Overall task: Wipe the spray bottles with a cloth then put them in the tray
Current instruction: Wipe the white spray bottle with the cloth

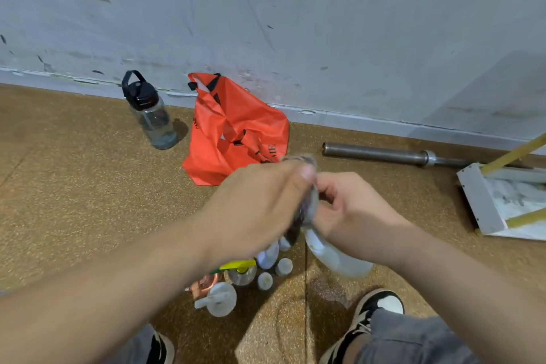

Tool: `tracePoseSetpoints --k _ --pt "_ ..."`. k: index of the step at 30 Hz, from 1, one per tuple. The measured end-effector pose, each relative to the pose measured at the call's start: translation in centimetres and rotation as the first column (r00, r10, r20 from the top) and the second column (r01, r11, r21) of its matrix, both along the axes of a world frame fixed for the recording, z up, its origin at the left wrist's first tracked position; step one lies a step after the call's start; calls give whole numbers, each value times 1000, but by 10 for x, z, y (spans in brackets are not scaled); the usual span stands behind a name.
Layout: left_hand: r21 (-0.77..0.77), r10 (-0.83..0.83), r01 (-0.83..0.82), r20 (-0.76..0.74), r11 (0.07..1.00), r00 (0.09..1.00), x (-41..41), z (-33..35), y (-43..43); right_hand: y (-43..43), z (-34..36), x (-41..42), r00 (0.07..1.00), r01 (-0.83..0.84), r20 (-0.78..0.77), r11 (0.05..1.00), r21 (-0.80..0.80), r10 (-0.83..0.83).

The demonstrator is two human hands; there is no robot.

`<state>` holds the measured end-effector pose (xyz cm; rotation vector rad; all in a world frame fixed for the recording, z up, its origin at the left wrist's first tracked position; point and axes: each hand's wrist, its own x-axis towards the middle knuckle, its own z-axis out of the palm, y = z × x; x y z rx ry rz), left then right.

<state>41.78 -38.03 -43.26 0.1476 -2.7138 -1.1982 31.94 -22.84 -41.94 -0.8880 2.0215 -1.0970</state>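
Between the two hands, held above the brown speckled floor (88,186), is a white translucent plastic spray bottle (339,258). Its rounded body slants down and to the right from under the right hand (351,210), and its top is hidden by fingers and fabric. A faint yellowish smear shows on the shoulder, and the body is blurred. The right hand curls round the neck of this bottle. The left hand (257,210) is pressed up against it, fingers closed on a crumpled grey cloth (311,204) that is bunched over the bottle's upper end; a dark patch shows lower in the cloth.

Below the hands, on the floor near the person's feet, stands a cluster of spray bottles (236,281): one with a yellow-green trigger, one copper-coloured, one with a white trigger head, and several small pale ones. At the right edge lies a white rectangular tray (481,201) with a raised rim and yellow rods across it, well apart from the bottles.

Farther off, against the scuffed grey wall, sit a crumpled orange bag (236,133), a clear water bottle with a black lid (150,115), and a steel bar (384,154).
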Motion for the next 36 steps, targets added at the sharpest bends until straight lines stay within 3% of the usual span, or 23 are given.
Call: tracePoseSetpoints --k 1,2,3,5,8,11,13,15,16,18,21,24,29,31,33,36 --pt "-190 -51 36 -75 981 996 1 1 4 1 -3 0 997 -6 -74 996 84 12" --pt "-288 -100 68 -99 955 990 0 1 3 1 -6 0 991 -12 -128 988 153 32" --pt "-285 -146 111 -103 952 984 -3 1 -2 1 -7 2 989 -12 -141 985 172 36" --pt "-66 -165 160 -81 985 983 -7 -1 -16 -1 -6 5 998 -5 -64 997 71 10" --pt "347 23 -36 41 937 999 -12 -4 -29 -3 1 2 990 42 136 994 -104 -28" --pt "412 64 -176 272 894 960 -14 -13 -33 1 -2 -8 992 38 123 995 -90 -27" --pt "347 83 -149 198 926 977 -10 -13 -25 1 -2 -8 992 30 127 996 -87 -19" --pt "47 55 -54 -29 997 998 -2 -11 -11 1 2 -6 989 1 148 997 -77 11" --pt "-126 2 -18 -127 992 992 0 -8 -5 2 1 -5 991 -16 128 998 -54 23" --pt "-287 -122 60 -204 956 971 1 -7 -3 2 -2 -3 996 -50 72 999 8 50" --pt "-163 -181 161 -113 973 977 -7 -9 -19 0 -1 -2 993 -34 112 999 -39 38" --pt "23 -86 89 -115 996 990 -12 -12 -32 -3 3 -6 981 15 192 993 -116 8" --pt "-314 54 -125 -226 941 973 -7 -8 -14 6 0 -15 965 63 263 983 -171 -16" --pt "-291 96 -169 -248 942 964 -10 -3 -13 6 1 -17 947 69 322 985 -160 -14" --pt "-180 110 -151 -220 972 969 -14 2 -17 6 3 -22 965 9 262 992 -123 24" --pt "-159 120 -160 -234 974 965 -18 5 -23 6 15 -25 989 -148 5 989 -14 148"
